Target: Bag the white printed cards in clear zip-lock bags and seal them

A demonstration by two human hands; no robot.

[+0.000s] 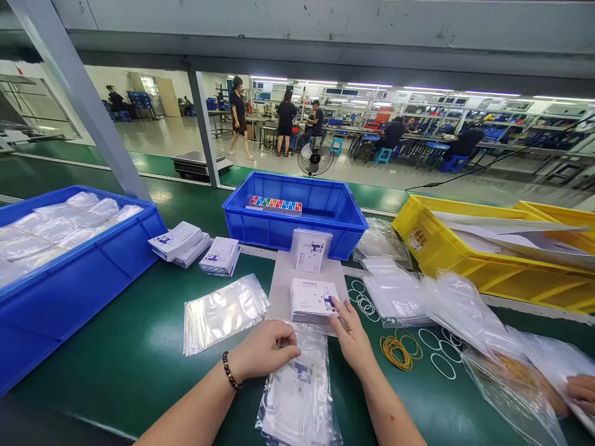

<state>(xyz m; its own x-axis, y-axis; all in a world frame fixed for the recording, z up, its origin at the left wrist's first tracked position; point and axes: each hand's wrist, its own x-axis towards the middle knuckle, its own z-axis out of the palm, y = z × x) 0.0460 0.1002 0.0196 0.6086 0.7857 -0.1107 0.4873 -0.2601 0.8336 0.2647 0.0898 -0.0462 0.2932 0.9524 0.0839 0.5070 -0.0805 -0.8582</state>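
Note:
My left hand (266, 350) is curled, with its fingers pressed on the top edge of a stack of clear bags holding white printed cards (297, 390) in front of me. My right hand (352, 334) reaches forward, fingers together. Its fingertips touch the near right corner of a stack of white booklets (312, 298) that lies on a grey board (283, 279). A single bagged card (310, 251) leans upright behind that stack.
A pile of empty clear bags (223, 313) lies left of my hands. Rubber bands (398, 350) and white rings (365, 303) lie to the right, beside more bags (395, 291). Blue bins (60, 279) (325, 204) and yellow bins (488, 260) ring the green table. A co-worker's hand (582, 391) shows at right.

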